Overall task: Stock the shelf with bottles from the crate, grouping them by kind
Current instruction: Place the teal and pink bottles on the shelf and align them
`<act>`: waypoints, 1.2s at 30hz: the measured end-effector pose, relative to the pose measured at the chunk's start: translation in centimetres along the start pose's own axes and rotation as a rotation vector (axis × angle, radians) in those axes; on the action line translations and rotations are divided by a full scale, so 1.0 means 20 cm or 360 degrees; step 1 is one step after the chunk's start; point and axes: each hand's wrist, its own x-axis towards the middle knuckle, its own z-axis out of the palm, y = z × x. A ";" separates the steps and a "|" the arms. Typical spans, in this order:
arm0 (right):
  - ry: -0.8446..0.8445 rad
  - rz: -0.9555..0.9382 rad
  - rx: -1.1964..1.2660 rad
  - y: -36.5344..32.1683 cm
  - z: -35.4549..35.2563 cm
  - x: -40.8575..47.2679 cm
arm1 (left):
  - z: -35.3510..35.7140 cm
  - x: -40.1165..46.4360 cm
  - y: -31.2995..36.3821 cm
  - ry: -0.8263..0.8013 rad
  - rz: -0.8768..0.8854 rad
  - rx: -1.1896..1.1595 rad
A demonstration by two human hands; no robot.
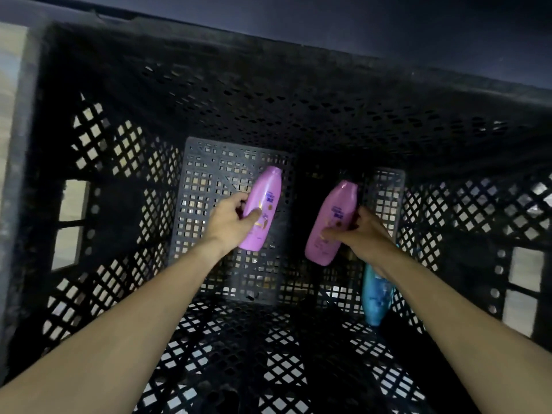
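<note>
Head view, sole camera; looking down into the crate.

Item 1: black lattice crate (125, 186); deep, perforated walls and floor; light shows through the holes; interior dim.

Item 2: left hand (231, 222); fingers curled round the left pink bottle (263, 207) at mid-body, thumb across the label; the bottle points cap-end away from me, over the grey floor panel (206, 174); whether it rests on the floor or is lifted I cannot tell.

Item 3: right hand (363, 234); fingers and thumb wrapped round the lower half of the right pink bottle (333, 222); same kind as the first, cap-end away; apart from its twin, a dark gap between them.

Item 4: teal bottle (375, 294); lying under my right forearm near the right wall; not held; partly hidden by the arm.

Item 5: shelf; not in view.

Stage, as I judge it: both pink bottles gripped, lift out of the crate pending.

Risks, as I judge them: smooth plastic and one-handed holds, so either bottle could slip on the way up; the crate is deep, so a bottle or knuckle could catch a wall or rim; the right forearm could nudge the teal bottle; the frame is blurred and dark, so labels are hard to read and kinds could be mixed on the shelf.
</note>
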 end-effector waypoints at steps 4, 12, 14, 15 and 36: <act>0.0035 0.0011 0.0098 0.02 0.07 0.04 | -0.01 0.01 -0.03 0.0112 0.0027 0.0093; 0.0462 -0.0030 -0.0261 -0.01 0.16 0.01 | 0.08 -0.03 0.12 0.0405 0.0050 0.1253; 0.0545 -0.0077 -0.0523 -0.02 0.19 -0.03 | 0.13 -0.03 0.16 0.0351 -0.0041 0.1420; 0.0559 -0.0088 -0.0634 -0.03 0.21 -0.04 | 0.14 -0.02 0.17 0.0318 -0.0078 0.1445; 0.0683 -0.0357 -0.0744 -0.40 0.04 -0.65 | -0.03 -0.55 0.56 0.0288 0.0132 0.0740</act>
